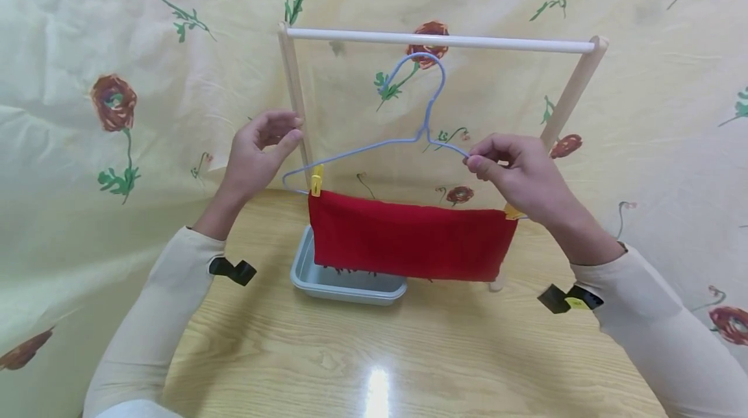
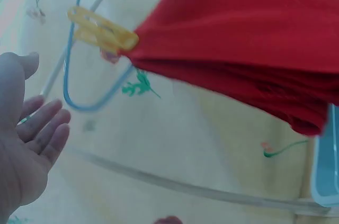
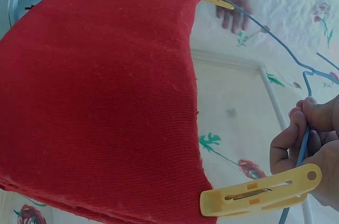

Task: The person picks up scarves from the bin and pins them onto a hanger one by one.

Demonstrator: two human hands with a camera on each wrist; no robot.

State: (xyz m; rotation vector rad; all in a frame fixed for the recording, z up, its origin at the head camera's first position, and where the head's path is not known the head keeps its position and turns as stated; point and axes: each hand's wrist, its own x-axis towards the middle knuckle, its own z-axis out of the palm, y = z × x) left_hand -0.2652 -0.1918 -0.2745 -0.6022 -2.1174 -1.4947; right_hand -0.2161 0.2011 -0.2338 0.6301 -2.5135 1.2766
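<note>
A blue wire hanger (image 1: 374, 144) is held up in the air by my right hand (image 1: 517, 171), whose thumb and fingers pinch its right shoulder. From its lower bar hangs a folded red cloth (image 1: 409, 239), fixed at the left by a yellow clothespin (image 1: 316, 180) and at the right by a second yellow clothespin (image 3: 259, 189). My left hand (image 1: 260, 155) is apart from the hanger, near its left end, holding nothing; in the left wrist view its fingers (image 2: 50, 134) are spread loosely beside the hanger's corner. The hanger's hook lies below the rack's white rod.
A rack with a white top rod (image 1: 438, 39) and wooden side posts (image 1: 575, 93) stands behind the hanger. Beneath the cloth, a light blue basin (image 1: 350, 293) sits on the wooden table (image 1: 327, 353). Flowered fabric (image 1: 193, 67) covers the background.
</note>
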